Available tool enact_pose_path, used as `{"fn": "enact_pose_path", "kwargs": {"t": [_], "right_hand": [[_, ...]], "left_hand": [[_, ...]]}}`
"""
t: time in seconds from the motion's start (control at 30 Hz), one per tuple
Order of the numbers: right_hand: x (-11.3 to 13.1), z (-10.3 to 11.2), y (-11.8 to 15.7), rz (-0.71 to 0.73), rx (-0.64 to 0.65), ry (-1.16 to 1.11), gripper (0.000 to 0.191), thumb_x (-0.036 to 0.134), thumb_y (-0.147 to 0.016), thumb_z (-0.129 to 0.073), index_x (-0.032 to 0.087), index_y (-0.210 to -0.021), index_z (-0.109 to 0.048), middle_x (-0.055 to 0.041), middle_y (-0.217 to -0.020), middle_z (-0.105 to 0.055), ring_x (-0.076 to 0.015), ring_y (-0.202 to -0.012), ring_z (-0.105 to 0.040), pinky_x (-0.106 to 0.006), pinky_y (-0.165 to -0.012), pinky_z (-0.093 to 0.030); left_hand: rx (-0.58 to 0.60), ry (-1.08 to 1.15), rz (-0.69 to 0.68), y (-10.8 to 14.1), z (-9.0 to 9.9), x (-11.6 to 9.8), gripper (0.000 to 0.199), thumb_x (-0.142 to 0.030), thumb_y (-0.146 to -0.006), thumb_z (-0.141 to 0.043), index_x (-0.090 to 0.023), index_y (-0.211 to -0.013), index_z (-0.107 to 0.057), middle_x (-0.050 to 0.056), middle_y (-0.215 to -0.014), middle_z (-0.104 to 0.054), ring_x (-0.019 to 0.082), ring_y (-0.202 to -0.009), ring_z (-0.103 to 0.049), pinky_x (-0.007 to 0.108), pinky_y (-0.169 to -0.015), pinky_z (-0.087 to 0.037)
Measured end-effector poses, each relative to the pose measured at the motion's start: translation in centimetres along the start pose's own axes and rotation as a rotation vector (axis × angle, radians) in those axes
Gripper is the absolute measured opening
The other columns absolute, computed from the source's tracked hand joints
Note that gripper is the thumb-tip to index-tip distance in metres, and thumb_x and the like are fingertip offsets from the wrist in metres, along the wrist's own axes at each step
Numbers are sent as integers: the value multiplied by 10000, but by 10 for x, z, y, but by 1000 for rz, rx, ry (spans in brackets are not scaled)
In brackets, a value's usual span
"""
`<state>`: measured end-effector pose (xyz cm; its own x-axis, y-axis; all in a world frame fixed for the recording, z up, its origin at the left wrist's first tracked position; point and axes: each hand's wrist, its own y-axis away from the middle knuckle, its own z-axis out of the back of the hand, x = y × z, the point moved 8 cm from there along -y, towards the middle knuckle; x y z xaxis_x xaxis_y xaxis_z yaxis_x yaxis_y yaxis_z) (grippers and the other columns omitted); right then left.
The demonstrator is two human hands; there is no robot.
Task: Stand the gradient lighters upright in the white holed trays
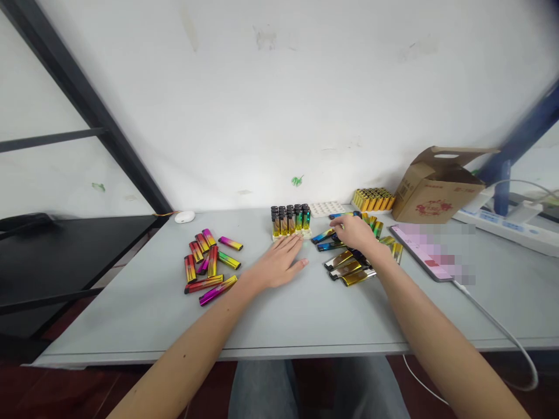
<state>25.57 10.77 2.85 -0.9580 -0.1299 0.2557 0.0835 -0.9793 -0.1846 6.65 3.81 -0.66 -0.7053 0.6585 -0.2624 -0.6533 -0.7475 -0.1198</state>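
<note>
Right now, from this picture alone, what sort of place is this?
Probably an indoor workspace: a gray table by a white wall, lighters standing upright in rows, and an open cardboard box.

My bench (305,326) is a pale grey top pushed up to the wall. Left of me lie loose lighters (212,261) in red, yellow and purple, with a small white case (184,217) behind them. Ahead stand a pale rack (307,234) and a white tray (325,210); to my right lie more lighters (347,269), a pink-screened phone (421,250) with its cable (489,317), an open cardboard box (432,195) and a power strip (493,223).
</note>
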Motion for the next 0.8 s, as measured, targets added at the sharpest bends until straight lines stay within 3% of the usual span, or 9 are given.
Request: {"fn": "enact_pose_path", "kwargs": {"t": [0.27, 0.6, 0.73, 0.8], "right_hand": [[-28, 4, -2, -126, 12, -29, 371, 190, -836, -426, 196, -1080, -706, -120, -1071, -711, -307, -1052, -636, -383, -866, -472], [-1, -17, -2, 114, 111, -159, 417, 196, -907, -376, 131, -1260, -590, -124, -1303, -602, -244, -1191, -560, -332, -1017, -401], [15, -12, 3, 205, 88, -159, 394, 182, -895, -414, 109, -1242, -587, -142, -1308, -590, -256, -1211, -536, -356, -1034, -387], [25, -9, 7, 280, 82, -163, 332, 171, -872, -449, 126, -1143, -636, -131, -1218, -639, -251, -1136, -576, -355, -991, -418]], "left_hand": [[51, 64, -4, 1, 1, 5, 769, -630, -931, -218, -152, -1531, -164, 82, -1595, -124, 212, -1479, -90, 390, -1200, -66], [69, 106, 8, 1, 5, 7, 798, -642, -919, -253, -134, -1529, -169, 84, -1594, -141, 213, -1479, -91, 387, -1207, -70], [34, 130, -16, -1, 7, 10, 781, -634, -916, -294, -152, -1523, -202, 98, -1587, -175, 229, -1475, -123, 410, -1206, -89], [22, 127, -21, -1, 7, 11, 771, -625, -917, -307, -154, -1520, -214, 101, -1584, -189, 231, -1473, -133, 411, -1205, -97]]}}
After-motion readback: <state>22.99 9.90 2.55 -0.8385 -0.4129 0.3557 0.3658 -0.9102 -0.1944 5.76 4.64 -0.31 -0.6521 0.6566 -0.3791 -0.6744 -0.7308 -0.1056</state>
